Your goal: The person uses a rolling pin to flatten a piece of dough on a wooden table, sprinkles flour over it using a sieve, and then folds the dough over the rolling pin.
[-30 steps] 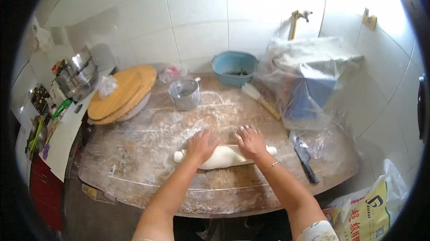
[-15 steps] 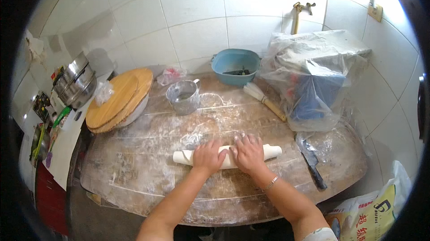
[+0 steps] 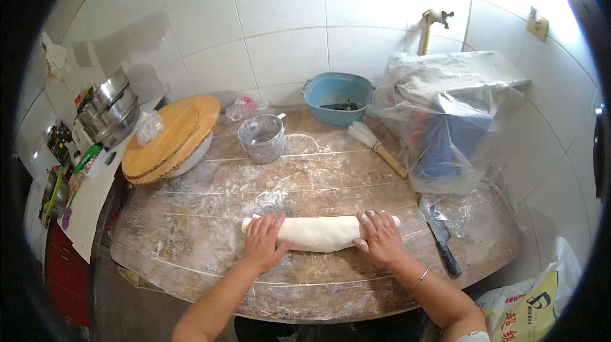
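Note:
A pale, floury roll of dough [image 3: 321, 232] lies crosswise on the wooden board. Its middle is thick, and slimmer ends stick out at both sides; whether a rolling pin is inside, I cannot tell. My left hand [image 3: 262, 240] curves over the left part, fingers across the top and thumb on the near side. Over the right part my right hand [image 3: 380, 239] grips in the same way, its fingers dusted with flour. A metal bracelet [image 3: 418, 279] circles the right wrist.
Flour covers the worn board [image 3: 210, 246]. Behind stand a metal mug [image 3: 262, 141], a blue basin [image 3: 337, 97] and a brush [image 3: 379, 148]. A knife [image 3: 440, 237] lies at right, below a plastic-covered appliance [image 3: 445, 125]. Round wooden lids [image 3: 168, 138] rest on a bowl at left.
My hands have moved apart from the middle of the roll toward its two ends. The dough's middle is now uncovered and bulges slightly nearer to me.

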`<state>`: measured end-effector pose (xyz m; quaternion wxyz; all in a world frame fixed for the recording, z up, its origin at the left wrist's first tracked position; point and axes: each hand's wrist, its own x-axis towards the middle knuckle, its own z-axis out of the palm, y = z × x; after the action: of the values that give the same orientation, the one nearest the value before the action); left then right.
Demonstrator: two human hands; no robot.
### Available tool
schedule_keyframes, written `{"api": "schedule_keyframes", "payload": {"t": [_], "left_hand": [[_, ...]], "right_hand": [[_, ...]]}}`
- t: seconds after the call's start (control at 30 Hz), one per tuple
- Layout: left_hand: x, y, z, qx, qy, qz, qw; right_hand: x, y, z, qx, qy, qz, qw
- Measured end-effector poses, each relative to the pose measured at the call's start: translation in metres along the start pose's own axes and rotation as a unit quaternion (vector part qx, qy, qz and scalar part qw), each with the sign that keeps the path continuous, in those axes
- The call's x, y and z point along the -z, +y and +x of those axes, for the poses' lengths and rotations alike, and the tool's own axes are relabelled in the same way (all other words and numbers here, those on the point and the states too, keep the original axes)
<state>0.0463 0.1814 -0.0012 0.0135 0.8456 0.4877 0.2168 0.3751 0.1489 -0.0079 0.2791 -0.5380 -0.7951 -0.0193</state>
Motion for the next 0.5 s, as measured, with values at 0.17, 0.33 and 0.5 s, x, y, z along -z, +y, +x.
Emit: {"api": "schedule_keyframes", "payload": {"t": [0.17,0.33,0.5], "left_hand": [[-0.019,-0.021,0.042,0.073,-0.031,-0.013,0.997],[-0.043,-0.070,0.140,0.182,-0.083,-0.066,0.977],[-0.028,-0.030,0.143,0.004,0.068,-0.024,0.997]], "right_hand": [[-0.018,0.014,0.046,-0.097,-0.045,-0.027,0.994],[-0.031,0.055,0.132,-0.212,-0.112,-0.028,0.970],[-0.024,0.027,0.139,-0.082,-0.083,-0.046,0.992]]}}
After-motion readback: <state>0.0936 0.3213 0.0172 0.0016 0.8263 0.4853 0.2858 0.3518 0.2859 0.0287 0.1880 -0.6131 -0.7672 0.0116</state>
